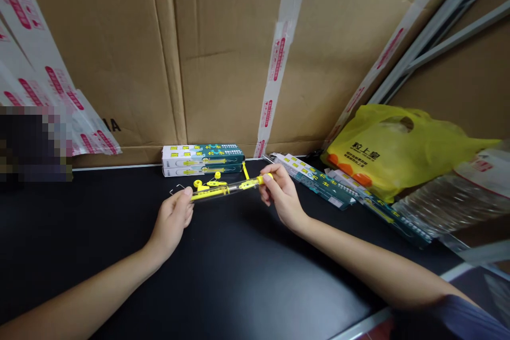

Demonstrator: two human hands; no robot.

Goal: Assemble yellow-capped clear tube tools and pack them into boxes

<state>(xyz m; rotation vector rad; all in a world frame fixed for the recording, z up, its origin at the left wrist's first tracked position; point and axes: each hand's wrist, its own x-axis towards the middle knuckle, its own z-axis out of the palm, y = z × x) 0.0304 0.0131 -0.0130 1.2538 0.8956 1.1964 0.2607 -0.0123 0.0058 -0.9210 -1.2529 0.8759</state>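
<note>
A clear tube with yellow parts inside [233,187] is held nearly level above the black table [223,276]. My left hand [174,218] pinches its left end, where a bent metal wire hook [177,188] sticks out past the fingers. At the yellow right end, my right hand [281,194] grips the tube between thumb and fingers. Just behind the tube lie small yellow parts [198,185] on the table. Two printed boxes [203,160] are stacked at the back, beyond these parts.
Several more printed boxes [319,180] lie at the right. A yellow plastic bag [382,143] and a stack of clear plastic containers [442,202] stand beside them. Large taped cardboard [227,64] rises behind the table, and a metal frame [422,37] borders the right.
</note>
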